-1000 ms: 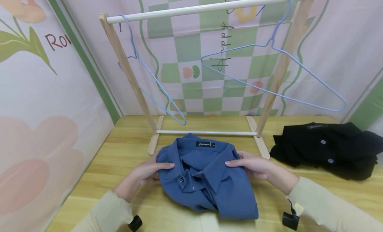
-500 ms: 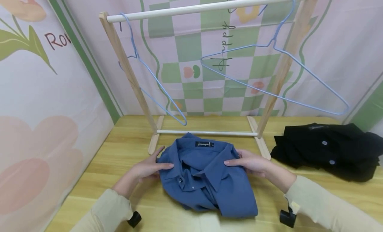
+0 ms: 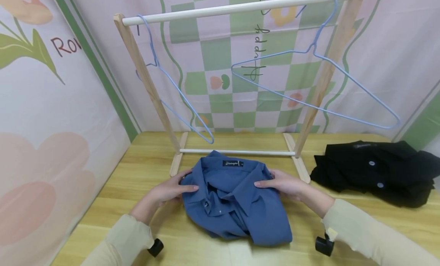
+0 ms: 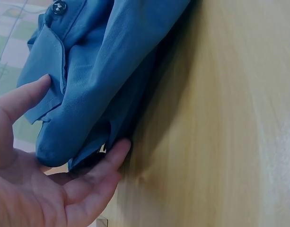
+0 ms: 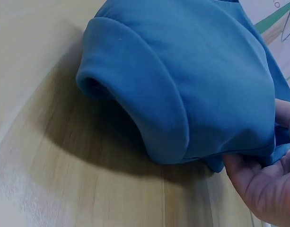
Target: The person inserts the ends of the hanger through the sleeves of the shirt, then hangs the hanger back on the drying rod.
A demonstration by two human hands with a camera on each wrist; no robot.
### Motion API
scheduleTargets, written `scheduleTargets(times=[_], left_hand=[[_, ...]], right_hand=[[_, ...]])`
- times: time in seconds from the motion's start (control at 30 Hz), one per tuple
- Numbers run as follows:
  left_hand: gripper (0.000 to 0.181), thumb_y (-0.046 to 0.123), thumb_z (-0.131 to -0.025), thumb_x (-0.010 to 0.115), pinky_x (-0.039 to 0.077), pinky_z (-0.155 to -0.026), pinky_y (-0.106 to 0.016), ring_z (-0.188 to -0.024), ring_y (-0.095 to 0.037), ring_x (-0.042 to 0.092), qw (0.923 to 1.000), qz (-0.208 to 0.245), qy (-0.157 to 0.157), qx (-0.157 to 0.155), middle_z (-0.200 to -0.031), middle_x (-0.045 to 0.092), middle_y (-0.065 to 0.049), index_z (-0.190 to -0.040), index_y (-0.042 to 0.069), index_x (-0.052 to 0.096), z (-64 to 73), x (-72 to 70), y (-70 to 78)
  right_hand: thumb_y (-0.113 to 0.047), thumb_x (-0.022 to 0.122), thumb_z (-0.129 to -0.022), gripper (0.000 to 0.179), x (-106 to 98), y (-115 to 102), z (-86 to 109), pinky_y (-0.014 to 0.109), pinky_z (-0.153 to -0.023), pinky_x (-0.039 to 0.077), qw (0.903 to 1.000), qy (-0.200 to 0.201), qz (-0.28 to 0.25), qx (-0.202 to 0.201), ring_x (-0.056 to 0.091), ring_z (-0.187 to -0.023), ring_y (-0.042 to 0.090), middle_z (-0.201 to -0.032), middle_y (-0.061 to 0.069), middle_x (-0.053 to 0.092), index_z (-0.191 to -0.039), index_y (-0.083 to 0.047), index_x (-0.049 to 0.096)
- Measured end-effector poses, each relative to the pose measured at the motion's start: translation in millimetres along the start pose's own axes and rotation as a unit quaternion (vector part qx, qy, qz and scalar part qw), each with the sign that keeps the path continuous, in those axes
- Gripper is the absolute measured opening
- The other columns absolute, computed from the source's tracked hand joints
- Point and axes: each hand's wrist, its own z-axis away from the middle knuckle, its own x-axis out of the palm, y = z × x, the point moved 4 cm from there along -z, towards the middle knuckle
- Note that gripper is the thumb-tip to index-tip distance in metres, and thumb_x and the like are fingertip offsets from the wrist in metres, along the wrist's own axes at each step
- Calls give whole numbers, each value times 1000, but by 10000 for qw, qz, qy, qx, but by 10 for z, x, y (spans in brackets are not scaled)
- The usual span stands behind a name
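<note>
— So, first item: where is it?

— Blue collared shirt (image 3: pixel 264 220), one; lower centre of the head view, on the worktop (image 3: pixel 110 208), neck end toward the rack's lower white bar (image 3: pixel 237 152). Neck label (image 3: pixel 232 163) face up, lettering too small to read.

— Hands?

— Left hand (image 3: pixel 168 190): gripping the left-of-frame side, thumb on top at the collar (image 3: pixel 245 199), other fingers below. Right hand (image 3: pixel 290 184): matching grip at the right-of-frame side, fingers under the edge.

— Condition?

— Front bunched; one button (image 4: pixel 59 6), upper left of the left wrist view; apparent sleeve (image 5: pixel 145 94) sagging, centre of the right wrist view.

— Handling notes?

— Judged best: thumbs level, fingers taking equal cloth at each shoulder so neither side slips; collar spread, face up; light outward tension, as loose cloth may well fold into the neck opening. Sleeve: guard against catching beneath.
</note>
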Motion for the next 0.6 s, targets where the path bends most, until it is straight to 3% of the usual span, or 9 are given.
scheduleTargets(times=[0.23, 0.33, 0.47, 0.6], left_hand=[[78, 20, -96, 73, 52, -81, -36, -110, -29, 56, 9990, -270, -20, 347, -154, 35, -29, -159, 1, 30, -17, -55, 65], [79, 18, -95, 74, 53, -92, -41, -123, -35, 52, 9987, -249, -48, 432, -156, 33, -30, -158, -1, 32, -10, -67, 100], [81, 18, -94, 76, 44, -107, -52, -140, -44, 39, 9984, -328, -74, 464, -159, 27, -32, -158, -1, 31, 4, -72, 124], [78, 18, -94, 75, 40, -109, -55, -139, -48, 39, 9972, -473, -49, 569, -159, 30, -30, -157, -1, 34, 22, -91, 145]], right_hand=[[-25, 67, -101, 83, 9, -68, 24, 54, -110, 40, 9964, 346, 745, -196, 34, -144, 46, -160, 32, 26, -160, 5, 17], [-26, 69, -100, 90, 20, -114, 56, 63, -109, 36, 9930, 574, 1009, -237, 18, -146, 55, -163, 36, 9, -163, -2, 9], [-27, 71, -99, 96, 27, -154, 103, 69, -107, 33, 9896, 752, 1193, -297, 2, -147, 59, -164, 33, -8, -166, -16, 3], [-28, 71, -99, 89, 21, -200, 144, 72, -110, 26, 9844, 814, 1461, -553, -2, -149, 56, -167, 28, -2, -165, -15, 12]])
